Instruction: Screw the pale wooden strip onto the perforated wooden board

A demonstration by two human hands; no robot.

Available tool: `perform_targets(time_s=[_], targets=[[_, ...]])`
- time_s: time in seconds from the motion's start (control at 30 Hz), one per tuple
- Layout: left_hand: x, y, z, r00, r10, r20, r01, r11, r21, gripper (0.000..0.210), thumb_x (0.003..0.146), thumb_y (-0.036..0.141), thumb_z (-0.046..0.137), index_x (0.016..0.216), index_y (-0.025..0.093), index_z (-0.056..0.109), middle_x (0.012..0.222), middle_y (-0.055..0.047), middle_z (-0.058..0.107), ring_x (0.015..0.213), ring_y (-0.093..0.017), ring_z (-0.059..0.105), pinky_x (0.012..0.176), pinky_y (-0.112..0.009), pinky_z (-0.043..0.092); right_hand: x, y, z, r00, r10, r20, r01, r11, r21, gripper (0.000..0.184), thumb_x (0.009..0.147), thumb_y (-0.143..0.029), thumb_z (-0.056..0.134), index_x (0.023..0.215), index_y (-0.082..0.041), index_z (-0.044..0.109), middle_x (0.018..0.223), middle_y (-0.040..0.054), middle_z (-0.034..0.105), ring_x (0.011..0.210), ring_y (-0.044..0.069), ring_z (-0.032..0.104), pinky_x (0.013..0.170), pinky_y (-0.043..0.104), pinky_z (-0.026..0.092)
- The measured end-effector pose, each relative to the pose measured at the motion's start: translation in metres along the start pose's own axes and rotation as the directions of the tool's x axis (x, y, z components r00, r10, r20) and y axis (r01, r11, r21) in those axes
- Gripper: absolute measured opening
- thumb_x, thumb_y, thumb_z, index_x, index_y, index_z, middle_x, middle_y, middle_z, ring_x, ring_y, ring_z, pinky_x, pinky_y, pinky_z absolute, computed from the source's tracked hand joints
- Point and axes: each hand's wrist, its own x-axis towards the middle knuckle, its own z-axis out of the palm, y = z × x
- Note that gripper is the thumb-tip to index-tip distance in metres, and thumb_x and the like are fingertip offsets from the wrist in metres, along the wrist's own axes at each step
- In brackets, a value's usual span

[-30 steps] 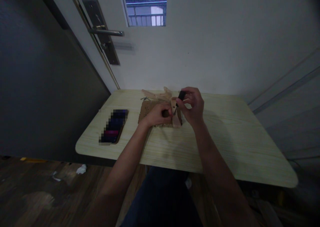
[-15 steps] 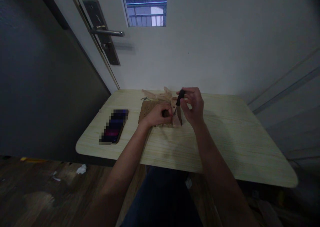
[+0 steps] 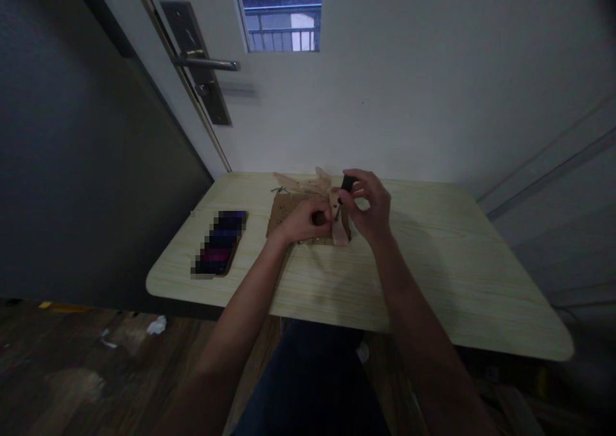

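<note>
A piece of brown cardboard [image 3: 278, 213] with small holes lies on the wooden-topped table [image 3: 317, 282]. My left hand [image 3: 304, 222] rests on it, thumb and fingers pinched together near the screwdriver's tip; what they hold, if anything, is too small to make out. In my right hand [image 3: 375, 206] is a black-handled screwdriver [image 3: 347, 183], tilted, its thin shaft pointing down at a tan strip [image 3: 341, 234] on the cardboard's right end. Dark spots show on that strip. Crumpled tan tape or paper [image 3: 308, 183] sticks up behind the cardboard.
A phone [image 3: 220, 243], its screen pixelated, lies on the table's left side. Behind the table stands a white door [image 3: 409, 90] with a metal handle [image 3: 212, 63] and a small window [image 3: 283, 13]. A scrap of white paper [image 3: 156, 325] is on the floor.
My right hand has shifted slightly left, and its fingers now cover more of the screwdriver's handle. The left hand and the cardboard stay in place.
</note>
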Motion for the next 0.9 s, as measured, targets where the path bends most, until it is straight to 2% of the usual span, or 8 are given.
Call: perform_targets(time_s=[0.1,0.2,0.33,0.47,0.63,0.8,0.9], targets=[[0.0,0.0008,-0.0003,1.0,-0.012,0.006,0.012,1.0,0.012,0.007,0.072,0.021,0.061,0.069,0.016,0.059,0.073,0.0,0.06,0.07,-0.012,0.054,0.068,-0.025,0.04,-0.0003,-0.0003,-0.0009,0.999,0.03,0.039,-0.034,0.993,0.113,0.025,0.089,-0.034,0.059,0.113,-0.028,0.061,0.108,0.0025,0.066,0.085,0.012,0.066,0.067,0.025,0.058],[-0.0002,0.0018,-0.0008,0.999,-0.044,0.012,0.043,0.999,0.019,0.007,0.071,0.022,0.061,0.069,0.016,0.059,0.072,0.0,0.06,0.07,-0.013,0.053,0.067,-0.024,0.041,-0.0002,-0.0003,-0.0003,0.994,0.08,0.073,-0.093,0.977,0.19,0.028,0.09,-0.038,0.056,0.116,-0.028,0.058,0.108,0.0034,0.068,0.095,0.014,0.069,0.075,0.028,0.06],[-0.0005,0.0021,-0.0014,0.999,-0.034,0.016,0.034,0.999,0.01,0.005,0.071,0.019,0.061,0.07,0.016,0.058,0.072,0.0,0.06,0.071,-0.013,0.054,0.067,-0.024,0.041,0.0008,-0.0014,0.0011,0.994,0.109,0.015,-0.11,0.985,0.132,0.028,0.087,-0.037,0.062,0.113,-0.027,0.06,0.101,0.0019,0.07,0.087,0.012,0.068,0.066,0.023,0.058],[-0.0005,0.0008,-0.0013,0.999,-0.038,0.012,0.038,0.999,0.025,0.006,0.071,0.02,0.062,0.069,0.016,0.058,0.072,0.0,0.061,0.071,-0.013,0.054,0.068,-0.025,0.041,0.0017,-0.0022,0.0017,0.994,0.099,-0.04,-0.097,0.994,0.056,0.025,0.084,-0.034,0.066,0.108,-0.028,0.062,0.09,-0.0013,0.066,0.072,0.009,0.061,0.054,0.019,0.05],[-0.0004,-0.0001,-0.0008,1.0,-0.013,0.004,0.013,1.0,0.013,0.003,0.071,0.017,0.061,0.069,0.016,0.059,0.072,0.0,0.061,0.071,-0.013,0.055,0.069,-0.024,0.041,0.0017,0.0013,0.0045,0.994,0.069,-0.085,-0.066,0.997,0.04,0.026,0.078,-0.029,0.071,0.103,-0.028,0.063,0.087,-0.0034,0.059,0.064,0.007,0.053,0.05,0.018,0.047],[-0.0004,0.0005,-0.001,1.0,-0.017,0.016,0.017,1.0,0.017,0.005,0.072,0.019,0.062,0.069,0.016,0.059,0.073,0.0,0.061,0.071,-0.013,0.055,0.07,-0.025,0.041,0.0005,0.0018,0.0042,0.995,0.073,-0.068,-0.07,0.996,0.05,0.026,0.079,-0.032,0.069,0.104,-0.028,0.062,0.094,-0.0016,0.061,0.069,0.008,0.057,0.051,0.018,0.049],[-0.0003,0.0001,-0.0011,1.0,-0.02,0.017,0.019,1.0,0.021,0.005,0.072,0.02,0.062,0.07,0.016,0.059,0.074,0.0,0.061,0.071,-0.013,0.055,0.069,-0.025,0.041,-0.0008,0.0003,0.0019,0.997,0.071,-0.007,-0.07,0.99,0.124,0.025,0.085,-0.034,0.063,0.109,-0.028,0.06,0.099,0.0005,0.065,0.082,0.011,0.064,0.06,0.022,0.055]])
